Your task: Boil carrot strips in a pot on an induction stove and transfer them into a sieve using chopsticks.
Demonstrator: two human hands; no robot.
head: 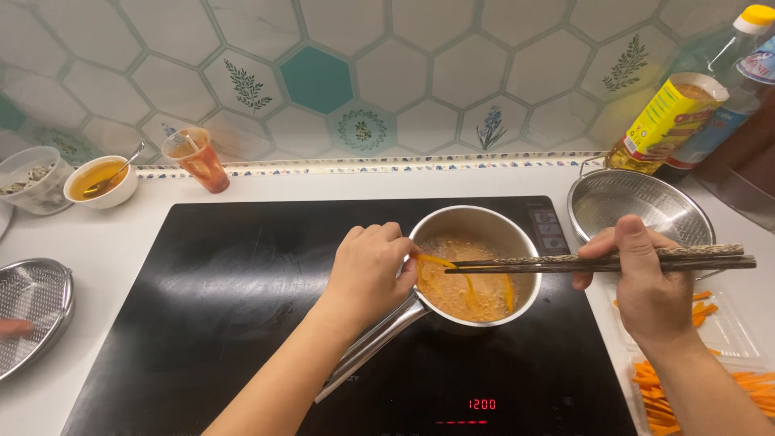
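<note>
A small steel saucepan of bubbling orange-brown liquid stands on the black induction hob. My left hand hovers over the pan's left rim, fingers pinched on a thin orange strip that dips into the liquid. My right hand holds a pair of dark wooden chopsticks level, their tips over the middle of the pan. The pan's long handle runs down-left under my left wrist.
A steel mesh strainer sits right of the hob, with oil bottles behind it. Orange carrot strips lie in clear trays at the lower right. At the left are a white bowl with a spoon, a cup of red sauce and another strainer.
</note>
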